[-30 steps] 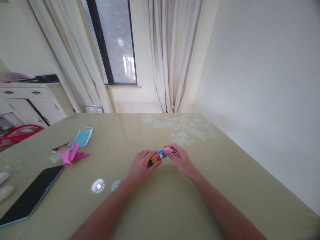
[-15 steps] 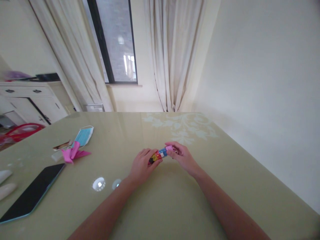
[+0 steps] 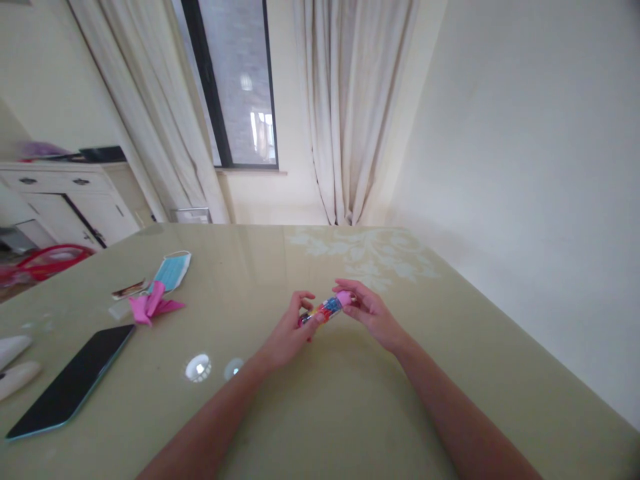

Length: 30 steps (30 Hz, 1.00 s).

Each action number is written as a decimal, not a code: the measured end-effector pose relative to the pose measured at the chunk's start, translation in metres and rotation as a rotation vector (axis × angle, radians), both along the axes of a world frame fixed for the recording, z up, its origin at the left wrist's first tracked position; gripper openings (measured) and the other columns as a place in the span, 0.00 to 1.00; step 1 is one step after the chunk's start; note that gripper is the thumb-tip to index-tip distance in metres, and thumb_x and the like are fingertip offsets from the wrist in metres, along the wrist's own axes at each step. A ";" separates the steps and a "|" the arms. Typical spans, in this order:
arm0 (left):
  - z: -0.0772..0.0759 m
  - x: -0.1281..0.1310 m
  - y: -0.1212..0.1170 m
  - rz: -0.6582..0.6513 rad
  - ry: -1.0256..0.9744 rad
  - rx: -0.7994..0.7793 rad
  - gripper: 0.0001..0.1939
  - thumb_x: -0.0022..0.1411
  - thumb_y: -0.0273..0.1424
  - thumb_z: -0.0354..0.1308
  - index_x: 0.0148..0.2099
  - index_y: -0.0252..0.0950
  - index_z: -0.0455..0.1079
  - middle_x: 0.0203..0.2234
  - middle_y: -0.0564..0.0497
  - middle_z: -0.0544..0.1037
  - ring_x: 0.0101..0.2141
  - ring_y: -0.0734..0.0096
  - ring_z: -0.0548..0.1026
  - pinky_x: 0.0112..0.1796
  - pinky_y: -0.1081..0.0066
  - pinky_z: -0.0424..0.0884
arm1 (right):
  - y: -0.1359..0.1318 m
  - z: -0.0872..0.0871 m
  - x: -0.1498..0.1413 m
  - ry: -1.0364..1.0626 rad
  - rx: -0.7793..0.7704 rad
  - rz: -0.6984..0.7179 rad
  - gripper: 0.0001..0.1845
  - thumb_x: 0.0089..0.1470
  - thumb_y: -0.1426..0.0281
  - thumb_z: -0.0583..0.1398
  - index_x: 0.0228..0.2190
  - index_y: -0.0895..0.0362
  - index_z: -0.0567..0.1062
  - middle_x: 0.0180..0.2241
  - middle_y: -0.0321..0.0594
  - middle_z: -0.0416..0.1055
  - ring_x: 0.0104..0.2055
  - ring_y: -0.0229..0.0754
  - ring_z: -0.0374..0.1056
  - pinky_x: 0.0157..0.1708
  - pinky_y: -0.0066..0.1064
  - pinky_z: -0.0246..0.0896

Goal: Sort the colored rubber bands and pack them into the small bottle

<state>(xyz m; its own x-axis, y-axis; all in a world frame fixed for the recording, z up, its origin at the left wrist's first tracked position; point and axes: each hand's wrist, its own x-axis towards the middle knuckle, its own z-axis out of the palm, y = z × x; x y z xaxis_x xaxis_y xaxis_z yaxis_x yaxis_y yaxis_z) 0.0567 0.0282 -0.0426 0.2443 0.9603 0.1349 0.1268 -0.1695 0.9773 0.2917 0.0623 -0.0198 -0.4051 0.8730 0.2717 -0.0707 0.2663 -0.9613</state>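
A slim tube (image 3: 330, 308) with red, blue and yellow contents or print and a pink end (image 3: 345, 298) is held above the table, slanting up to the right. My left hand (image 3: 295, 328) grips its lower left part, the thumb lying along the near side and the index finger lifted and bent behind. At the other end, my right hand (image 3: 370, 310) has its thumb and fingertips around the pink end. What exactly fills the tube is too small to make out.
To the left on the glossy table (image 3: 350, 413) lie a black tablet (image 3: 73, 380), a pink folded-paper piece (image 3: 153, 305), a blue face mask (image 3: 171, 271) and a small card-like strip (image 3: 129, 289). Two pale objects (image 3: 17, 380) rest at the left edge. A wall (image 3: 540, 200) borders the right side.
My left fingers have loosened, with the index finger lifting off the tube. The tube has turned, showing more of its middle and pink end. My view has shifted slightly left.
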 end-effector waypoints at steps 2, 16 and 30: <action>-0.001 0.000 0.000 0.000 0.001 0.031 0.31 0.61 0.46 0.69 0.58 0.43 0.58 0.45 0.53 0.68 0.30 0.78 0.71 0.31 0.75 0.69 | 0.000 0.002 0.000 -0.008 0.023 -0.016 0.25 0.60 0.65 0.68 0.58 0.47 0.74 0.56 0.43 0.76 0.57 0.47 0.73 0.60 0.43 0.67; 0.012 0.001 0.007 0.166 -0.066 -0.214 0.38 0.62 0.66 0.49 0.37 0.34 0.75 0.17 0.54 0.70 0.18 0.73 0.67 0.21 0.73 0.61 | -0.004 0.008 -0.001 -0.004 0.072 -0.039 0.23 0.60 0.64 0.67 0.57 0.48 0.76 0.56 0.43 0.77 0.56 0.48 0.73 0.59 0.43 0.69; 0.014 0.001 0.006 0.161 -0.208 -0.230 0.32 0.58 0.62 0.62 0.44 0.37 0.72 0.24 0.56 0.73 0.17 0.78 0.66 0.18 0.76 0.60 | 0.000 0.006 0.005 -0.056 0.129 -0.163 0.20 0.61 0.64 0.66 0.55 0.48 0.78 0.53 0.42 0.77 0.53 0.46 0.73 0.56 0.39 0.68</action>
<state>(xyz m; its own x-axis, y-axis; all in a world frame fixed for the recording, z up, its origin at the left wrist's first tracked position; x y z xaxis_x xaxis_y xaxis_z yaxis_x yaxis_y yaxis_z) 0.0579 0.0343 -0.0284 0.0769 0.9954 -0.0580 -0.0722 0.0636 0.9954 0.2965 0.0626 -0.0140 -0.2789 0.8877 0.3663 0.0363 0.3909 -0.9197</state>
